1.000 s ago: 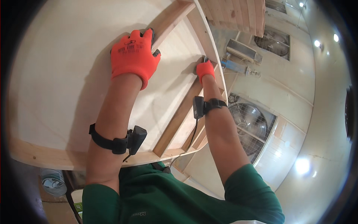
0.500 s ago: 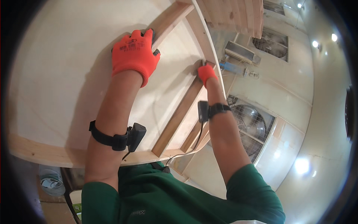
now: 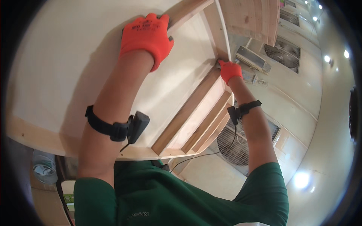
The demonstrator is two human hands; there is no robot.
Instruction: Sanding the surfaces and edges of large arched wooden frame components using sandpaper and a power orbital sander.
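Both of my hands wear orange-red gloves with dark fingertips. My left hand (image 3: 146, 37) bends over the end of a wooden slat (image 3: 190, 15), its index finger on one side and its thumb on the other. It rests close to the pale panel (image 3: 71, 64), and the covered slat end is hidden. My right hand (image 3: 230, 71) is closed at the frame's right rim (image 3: 223, 28), by the upper end of a second wooden slat (image 3: 188, 109). Its fingertips point into that corner; what they hold, if anything, cannot be made out.
The curved near rim (image 3: 49, 141) of the frame passes in front of my body. Further slats (image 3: 209, 120) lie to the right. Stacked boards (image 3: 250, 20) stand beyond, with wall fans (image 3: 233, 147). A clear plastic container (image 3: 44, 168) sits at lower left. A cable (image 3: 196, 155) hangs from my right wrist strap.
My right hand has moved rightward to the outer side of the rim corner, its forearm swinging out. In the picture, my left hand and the slat beneath it sit slightly higher and further right.
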